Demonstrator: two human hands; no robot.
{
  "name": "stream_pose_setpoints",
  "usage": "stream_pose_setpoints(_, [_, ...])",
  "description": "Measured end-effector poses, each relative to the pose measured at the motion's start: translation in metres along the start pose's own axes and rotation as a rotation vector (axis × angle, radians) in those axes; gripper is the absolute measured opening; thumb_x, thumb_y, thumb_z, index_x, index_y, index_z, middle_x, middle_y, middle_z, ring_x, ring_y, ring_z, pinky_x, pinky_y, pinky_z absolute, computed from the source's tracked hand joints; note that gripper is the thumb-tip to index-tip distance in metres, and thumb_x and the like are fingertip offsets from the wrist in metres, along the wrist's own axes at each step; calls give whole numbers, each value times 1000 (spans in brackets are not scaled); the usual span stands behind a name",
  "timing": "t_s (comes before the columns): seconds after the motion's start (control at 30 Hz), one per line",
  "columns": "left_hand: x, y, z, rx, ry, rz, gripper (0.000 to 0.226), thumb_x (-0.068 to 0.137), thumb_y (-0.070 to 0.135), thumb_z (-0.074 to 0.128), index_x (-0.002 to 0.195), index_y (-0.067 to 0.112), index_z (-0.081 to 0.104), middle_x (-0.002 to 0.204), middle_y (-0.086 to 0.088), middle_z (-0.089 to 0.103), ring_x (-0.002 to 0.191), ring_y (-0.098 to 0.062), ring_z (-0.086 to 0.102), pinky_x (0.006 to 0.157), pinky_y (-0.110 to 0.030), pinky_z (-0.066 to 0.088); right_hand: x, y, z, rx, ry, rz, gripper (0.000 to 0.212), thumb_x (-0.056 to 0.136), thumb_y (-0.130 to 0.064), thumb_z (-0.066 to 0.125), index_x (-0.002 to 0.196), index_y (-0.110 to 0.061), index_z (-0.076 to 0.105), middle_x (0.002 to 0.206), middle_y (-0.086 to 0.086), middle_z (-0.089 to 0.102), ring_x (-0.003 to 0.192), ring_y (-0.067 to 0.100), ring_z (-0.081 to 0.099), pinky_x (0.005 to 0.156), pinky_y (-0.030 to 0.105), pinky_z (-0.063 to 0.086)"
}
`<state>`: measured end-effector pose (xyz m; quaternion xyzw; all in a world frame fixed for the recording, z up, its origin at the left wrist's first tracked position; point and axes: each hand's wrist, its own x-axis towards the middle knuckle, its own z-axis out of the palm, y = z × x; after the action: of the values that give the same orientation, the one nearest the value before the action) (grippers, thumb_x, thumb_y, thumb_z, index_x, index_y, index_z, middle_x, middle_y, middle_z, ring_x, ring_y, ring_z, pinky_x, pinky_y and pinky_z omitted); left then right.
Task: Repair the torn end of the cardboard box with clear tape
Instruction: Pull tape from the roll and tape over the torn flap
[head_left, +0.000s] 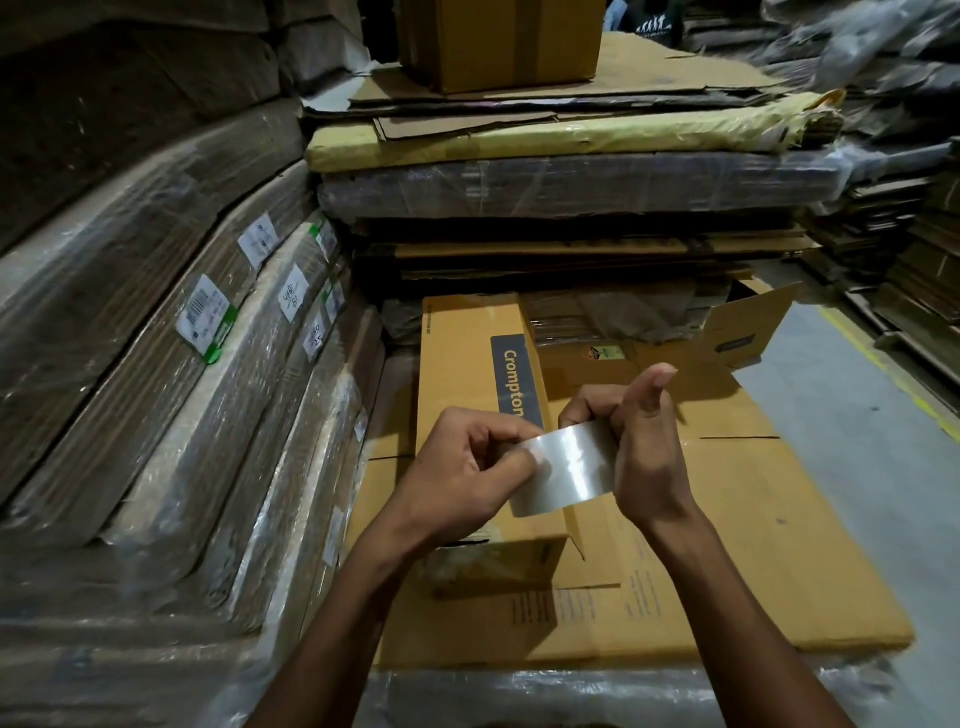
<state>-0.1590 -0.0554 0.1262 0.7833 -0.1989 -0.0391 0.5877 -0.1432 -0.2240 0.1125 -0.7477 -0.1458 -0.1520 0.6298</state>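
Both hands hold a strip of clear tape (563, 467) stretched between them above the box (483, 395). Left hand (467, 473) pinches one end between thumb and fingertips; right hand (639, 447) has its fingers curled round the other end, thumb sticking up. Whether a roll sits behind the right hand I cannot tell.

Judging by this, the step in hand is readying a length of tape, not yet laid down. The box lies flat on a cardboard sheet (753, 545), its near end at about 6 o'clock from the tape, where a ragged, already glossy patch (467, 561) shows just below the left wrist; that looks like the torn end. The next move probably calls for lowering the strip flat over that end, keeping it taut so it does not fold on itself, then pressing it down.

At 1 o'clock an open carton (748, 332) stands with flaps up; its contents are hidden. At 12 o'clock, far off, a closed carton (498, 41) sits on stacked flat cardboard (571, 171).
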Motion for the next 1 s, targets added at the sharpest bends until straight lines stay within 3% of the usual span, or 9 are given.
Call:
stream_pose_setpoints(0.07, [1,1,2,-13,26,-2,16,85,25,61,85,25,77,81,10,74,80,-6,66,64,-23,51,-1,-1,1,-9,6,9,100,79,-92,3,55,-13,60,54,6,57,49,20,54,52,26,37])
stream_pose_setpoints(0.2, [1,2,5,-41,44,2,18,83,22,60,76,25,76,74,8,72,74,-7,65,61,-30,50,-2,-2,0,-25,1,9,99,79,-91,2,57,-15,61,55,7,58,49,21,55,50,31,37])
stream_pose_setpoints(0.3, [0,0,1,-56,2,-4,21,83,16,58,83,24,77,80,8,74,78,-9,67,65,-29,52,-2,-3,-1,-28,-9,5,99,80,-91,2,57,-15,61,55,7,58,50,21,55,50,33,37])
stream_pose_setpoints(0.43, [-3,2,-2,-65,-35,8,21,80,24,58,90,28,77,85,9,76,83,-9,68,68,-27,54,-1,-5,-2,-25,-20,9,101,79,-91,2,57,-13,61,56,10,59,50,20,55,51,32,38])
stream_pose_setpoints(0.67, [0,2,0,-113,11,-29,26,84,16,62,83,33,82,85,2,78,80,-10,69,69,-30,53,-1,-3,-3,-15,-40,41,103,79,-92,2,55,-11,60,53,8,56,49,18,51,50,26,33])
stream_pose_setpoints(0.87, [0,0,2,-126,43,-53,20,82,16,63,85,21,82,80,1,78,76,-8,68,65,-25,51,0,-3,0,-33,-38,37,102,78,-92,1,56,-12,61,56,11,58,50,23,53,50,34,35])
stream_pose_setpoints(1.0, [-1,-2,0,-117,32,-46,21,77,27,64,84,20,82,80,-2,78,75,-11,67,65,-32,50,-1,-2,2,-47,-46,35,101,79,-91,0,55,-14,60,54,9,57,50,27,53,51,41,37])
